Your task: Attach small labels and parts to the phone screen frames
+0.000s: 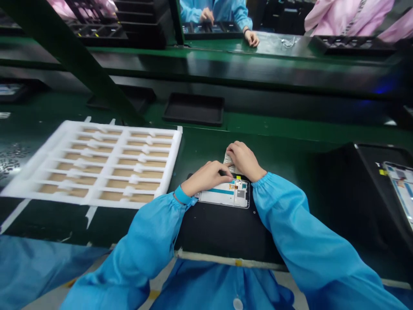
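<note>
Phone-like frame [222,197] laid flat on black mat [222,228], probably against scratches. Pale ribbed strip [227,159] held in right hand's [243,160] grip, apparently for steadying; left hand [209,175] poised over frame, grip unclear.

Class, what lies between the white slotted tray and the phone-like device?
In the head view, green tabletop and the left wrist, with its blue band, lie between the white slotted tray and the device.

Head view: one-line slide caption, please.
Right hand at a pale ribbed strip, left hand over an opened smartphone frame, white-partitioned tray to the left.
</note>
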### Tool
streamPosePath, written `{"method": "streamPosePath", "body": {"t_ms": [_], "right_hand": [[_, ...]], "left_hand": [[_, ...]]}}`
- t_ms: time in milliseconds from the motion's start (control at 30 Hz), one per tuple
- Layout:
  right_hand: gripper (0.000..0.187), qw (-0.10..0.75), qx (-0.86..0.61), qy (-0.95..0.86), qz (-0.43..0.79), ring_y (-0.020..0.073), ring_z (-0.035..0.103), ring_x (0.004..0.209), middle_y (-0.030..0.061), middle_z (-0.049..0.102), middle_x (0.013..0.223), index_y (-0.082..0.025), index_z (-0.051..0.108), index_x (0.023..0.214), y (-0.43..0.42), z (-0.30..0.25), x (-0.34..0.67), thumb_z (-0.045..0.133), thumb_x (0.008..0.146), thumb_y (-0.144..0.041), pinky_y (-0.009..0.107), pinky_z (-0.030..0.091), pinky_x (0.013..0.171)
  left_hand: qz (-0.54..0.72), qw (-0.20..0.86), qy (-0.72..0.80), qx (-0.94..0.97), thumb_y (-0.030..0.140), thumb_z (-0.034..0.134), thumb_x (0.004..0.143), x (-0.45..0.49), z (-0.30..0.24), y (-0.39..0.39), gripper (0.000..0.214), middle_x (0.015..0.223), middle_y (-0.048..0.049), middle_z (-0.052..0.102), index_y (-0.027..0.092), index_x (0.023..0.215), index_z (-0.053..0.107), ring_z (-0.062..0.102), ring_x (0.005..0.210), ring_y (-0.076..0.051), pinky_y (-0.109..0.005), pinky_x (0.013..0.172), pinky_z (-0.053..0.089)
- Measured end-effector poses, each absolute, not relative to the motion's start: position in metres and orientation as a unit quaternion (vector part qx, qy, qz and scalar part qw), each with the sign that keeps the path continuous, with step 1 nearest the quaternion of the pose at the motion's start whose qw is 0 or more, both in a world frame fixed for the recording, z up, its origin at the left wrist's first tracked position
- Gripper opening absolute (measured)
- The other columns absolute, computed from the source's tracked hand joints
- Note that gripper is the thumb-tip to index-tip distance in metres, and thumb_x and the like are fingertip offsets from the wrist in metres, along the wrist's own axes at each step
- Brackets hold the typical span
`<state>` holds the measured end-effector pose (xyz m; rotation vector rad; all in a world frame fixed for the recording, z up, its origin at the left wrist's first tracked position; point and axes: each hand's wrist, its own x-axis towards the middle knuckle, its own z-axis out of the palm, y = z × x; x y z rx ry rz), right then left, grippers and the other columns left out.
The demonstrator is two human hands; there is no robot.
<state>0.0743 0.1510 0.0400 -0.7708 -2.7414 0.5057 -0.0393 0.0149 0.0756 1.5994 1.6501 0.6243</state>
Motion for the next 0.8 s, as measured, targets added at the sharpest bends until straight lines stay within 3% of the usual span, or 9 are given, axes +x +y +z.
{"method": "streamPosePath", "body": {"t_ms": [100, 233, 433, 567, 667, 800], "right_hand": [[0.015, 0.094, -0.24, -0.953, 0.158, 0.0269, 0.051, 0.093, 0.0114, 0.059, 0.098, -0.019, 0.058, 0.09, 0.146, 0.047, 0.078, 0.046, 0.091, -0.01, 0.036, 0.039, 0.074], [0.015, 0.087, -0.23, -0.954, 0.17, 0.0284, 0.05, 0.094, 0.013, 0.059, 0.097, -0.019, 0.054, 0.085, 0.141, 0.051, 0.077, 0.05, 0.085, -0.004, 0.037, 0.039, 0.077], [0.009, 0.175, -0.266, -0.909, 0.271, 0.0243, 0.052, 0.091, 0.0088, 0.057, 0.093, -0.021, 0.049, 0.081, 0.153, 0.034, 0.078, 0.049, 0.088, -0.017, 0.038, 0.042, 0.083], [0.017, 0.268, -0.323, -0.826, 0.375, 0.0186, 0.057, 0.081, 0.0041, 0.057, 0.084, -0.022, 0.048, 0.085, 0.163, 0.025, 0.08, 0.041, 0.094, -0.034, 0.035, 0.047, 0.078], [0.025, 0.324, -0.346, -0.756, 0.451, 0.0156, 0.061, 0.075, 0.0035, 0.062, 0.084, -0.022, 0.046, 0.088, 0.164, 0.028, 0.081, 0.041, 0.095, -0.046, 0.032, 0.051, 0.072], [0.025, 0.363, -0.348, -0.695, 0.514, 0.0132, 0.064, 0.071, 0.0032, 0.066, 0.083, -0.021, 0.051, 0.09, 0.155, 0.045, 0.089, 0.054, 0.09, -0.046, 0.03, 0.054, 0.071]], "left_hand": [[0.232, 0.372, 0.655, 0.616, 0.031, 0.062, 0.088, -0.039, 0.076, 0.017, 0.018, 0.088, -0.0011, 0.076, 0.021, 0.087, 0.077, 0.069, 0.08, -0.019, -0.024, 0.068, 0.046], [0.218, 0.367, 0.661, 0.617, 0.031, 0.062, 0.088, -0.039, 0.078, 0.019, 0.018, 0.082, -0.0007, 0.074, 0.021, 0.085, 0.076, 0.066, 0.072, -0.018, -0.025, 0.064, 0.043], [0.214, 0.369, 0.66, 0.618, 0.025, 0.064, 0.084, -0.038, 0.079, 0.018, 0.01, 0.1, -0.0003, 0.075, 0.024, 0.084, 0.075, 0.068, 0.101, -0.023, -0.026, 0.075, 0.048], [0.219, 0.368, 0.662, 0.615, 0.023, 0.066, 0.083, -0.037, 0.079, 0.017, 0.008, 0.117, -0.0022, 0.071, 0.024, 0.084, 0.074, 0.061, 0.121, -0.027, -0.029, 0.083, 0.05], [0.228, 0.36, 0.659, 0.62, 0.024, 0.064, 0.086, -0.036, 0.077, 0.016, 0.009, 0.126, -0.0045, 0.067, 0.023, 0.086, 0.073, 0.057, 0.126, -0.028, -0.032, 0.087, 0.05], [0.245, 0.338, 0.662, 0.622, 0.027, 0.062, 0.09, -0.033, 0.078, 0.008, 0.013, 0.145, -0.0079, 0.051, 0.021, 0.09, 0.073, 0.056, 0.128, -0.03, -0.035, 0.091, 0.051]]}}
